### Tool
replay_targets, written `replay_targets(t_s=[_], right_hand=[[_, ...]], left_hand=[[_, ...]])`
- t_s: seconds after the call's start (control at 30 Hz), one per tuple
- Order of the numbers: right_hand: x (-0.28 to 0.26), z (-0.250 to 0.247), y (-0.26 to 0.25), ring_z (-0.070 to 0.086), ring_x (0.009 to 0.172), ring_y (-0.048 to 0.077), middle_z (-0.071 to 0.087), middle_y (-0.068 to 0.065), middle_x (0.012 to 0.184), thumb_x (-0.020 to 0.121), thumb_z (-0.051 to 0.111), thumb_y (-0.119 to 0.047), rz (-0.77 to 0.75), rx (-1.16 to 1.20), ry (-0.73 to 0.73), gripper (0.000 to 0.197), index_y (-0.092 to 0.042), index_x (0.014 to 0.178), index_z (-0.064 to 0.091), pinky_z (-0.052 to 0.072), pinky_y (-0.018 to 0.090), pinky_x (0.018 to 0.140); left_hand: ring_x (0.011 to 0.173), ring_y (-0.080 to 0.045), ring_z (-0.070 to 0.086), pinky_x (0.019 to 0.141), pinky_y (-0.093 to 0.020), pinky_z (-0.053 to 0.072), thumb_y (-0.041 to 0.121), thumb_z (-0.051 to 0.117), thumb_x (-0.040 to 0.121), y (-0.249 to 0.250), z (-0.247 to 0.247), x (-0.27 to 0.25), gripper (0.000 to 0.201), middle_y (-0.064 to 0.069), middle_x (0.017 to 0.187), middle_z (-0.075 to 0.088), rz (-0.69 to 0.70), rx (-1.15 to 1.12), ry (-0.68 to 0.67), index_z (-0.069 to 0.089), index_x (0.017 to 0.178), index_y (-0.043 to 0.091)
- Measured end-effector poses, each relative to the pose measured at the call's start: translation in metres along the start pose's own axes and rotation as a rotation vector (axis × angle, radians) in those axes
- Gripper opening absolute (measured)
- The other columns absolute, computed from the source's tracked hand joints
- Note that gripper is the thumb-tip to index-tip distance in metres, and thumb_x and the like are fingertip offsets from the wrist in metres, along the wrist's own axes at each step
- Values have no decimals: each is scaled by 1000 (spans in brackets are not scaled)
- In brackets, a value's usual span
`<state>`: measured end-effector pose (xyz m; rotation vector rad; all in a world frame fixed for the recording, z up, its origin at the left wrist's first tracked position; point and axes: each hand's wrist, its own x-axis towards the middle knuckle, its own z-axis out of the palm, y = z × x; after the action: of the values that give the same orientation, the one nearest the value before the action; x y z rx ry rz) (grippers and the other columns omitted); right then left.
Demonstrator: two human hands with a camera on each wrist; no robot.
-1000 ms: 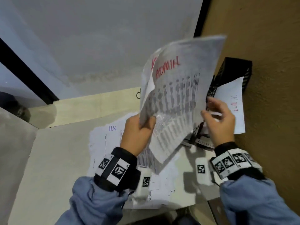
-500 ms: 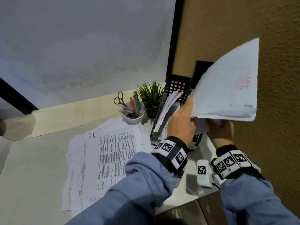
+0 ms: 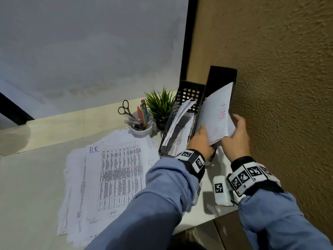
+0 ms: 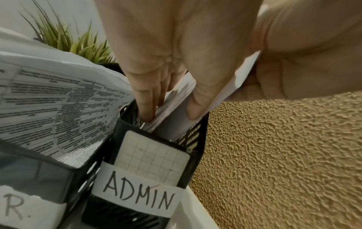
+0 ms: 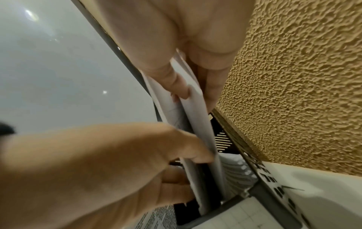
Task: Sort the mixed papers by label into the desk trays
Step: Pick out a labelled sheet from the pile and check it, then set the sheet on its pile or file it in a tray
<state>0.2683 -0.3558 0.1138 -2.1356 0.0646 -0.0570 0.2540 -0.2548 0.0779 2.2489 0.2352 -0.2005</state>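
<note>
Both hands hold a few white sheets marked in red, the ADMIN papers [image 3: 216, 116], with their lower edge inside the black ADMIN tray [image 3: 221, 76] against the brown wall. My left hand [image 3: 202, 139] pinches them low on the left side, fingers and thumb either side [image 4: 170, 113]. From the wall side my right hand [image 3: 234, 134] pinches the same sheets [image 5: 197, 117]. The tray's ADMIN label [image 4: 137, 193] is plain in the left wrist view. Beside it on the left, the H.R. tray [image 3: 187, 91] holds printed sheets. A loose pile topped by an H.R. sheet [image 3: 111, 174] lies on the desk.
A white cup with scissors and pens [image 3: 138, 123] and a small green plant [image 3: 160, 107] stand behind the pile, left of the trays. The textured brown wall [image 3: 279, 87] runs close along the right. The desk's front edge [image 3: 207, 222] lies just below my wrists.
The ADMIN sheets were held up facing me; both hands have swung them right toward the wall and lowered them into the ADMIN tray. The desk pile is now uncovered.
</note>
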Motion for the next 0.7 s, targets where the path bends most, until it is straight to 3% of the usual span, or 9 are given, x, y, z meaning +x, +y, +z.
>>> replay_targets(t_s=[0.07, 0.13, 0.23, 0.3, 0.4, 0.47, 0.53, 0.6, 0.7], right_hand=[[3, 1, 1, 53, 105, 18, 56, 1, 117, 80, 61, -3, -8, -11, -2, 65, -18, 139, 37, 38, 23, 83], [6, 1, -1, 55, 111, 22, 57, 5, 123, 81, 58, -2, -19, 17, 39, 65, -18, 140, 38, 45, 35, 94], [6, -4, -17, 50, 116, 21, 51, 7, 128, 82, 51, 3, -73, 44, 163, 60, -17, 138, 42, 42, 41, 103], [-3, -4, -34, 44, 120, 26, 46, 13, 128, 79, 49, 3, -251, -17, 307, 52, -12, 129, 52, 38, 36, 103], [-26, 20, -56, 44, 109, 31, 47, 17, 114, 75, 48, 4, -488, -10, 360, 40, -8, 111, 60, 38, 32, 92], [-43, 51, -61, 49, 96, 26, 46, 10, 104, 76, 48, 6, -561, 54, 243, 32, -7, 102, 62, 45, 30, 82], [-62, 86, -57, 48, 79, 14, 47, 3, 97, 79, 49, 10, -543, 73, 31, 27, -6, 96, 62, 42, 18, 72], [-82, 124, -43, 50, 79, 13, 53, 2, 97, 83, 51, 9, -371, 20, -212, 26, -7, 99, 63, 44, 22, 76], [-108, 175, -9, 58, 94, 24, 62, 14, 109, 86, 57, -1, 48, -100, -542, 25, -3, 111, 62, 47, 33, 89]], left_hand=[[109, -39, 54, 89, -43, 48, 12, 58, 76, -5, -6, -2, 75, -23, 124, 51, 21, -41, -32, 24, 143, 7], [112, -33, 54, 92, -40, 49, 16, 56, 71, -13, -18, -12, 76, -16, 127, 51, 88, -126, -51, 29, 142, 14], [110, -17, 56, 89, -33, 52, -1, 49, 81, -45, -45, -42, 56, -4, 129, 55, 89, -365, -16, 47, 133, 18], [99, -19, 62, 77, -27, 55, -6, 45, 86, -82, -67, -68, 40, -4, 112, 64, -3, -483, 106, 60, 115, 16], [91, -20, 64, 70, -23, 50, 1, 48, 87, -165, -93, -92, 28, -1, 106, 66, -286, -309, 374, 62, 105, 17], [97, -22, 59, 78, -26, 46, 7, 51, 88, -220, -109, -109, 28, -7, 120, 58, -547, -96, 427, 56, 116, 10], [113, -32, 49, 90, -37, 44, 16, 54, 88, -261, -119, -130, 37, -15, 128, 47, -786, 106, 372, 47, 123, 3], [117, -36, 43, 93, -43, 43, 22, 56, 86, -284, -123, -151, 45, -17, 129, 41, -915, 176, 337, 42, 124, 1], [118, -36, 43, 93, -43, 43, 29, 62, 83, -302, -122, -169, 58, -16, 131, 39, -888, 125, 356, 38, 129, 2]])
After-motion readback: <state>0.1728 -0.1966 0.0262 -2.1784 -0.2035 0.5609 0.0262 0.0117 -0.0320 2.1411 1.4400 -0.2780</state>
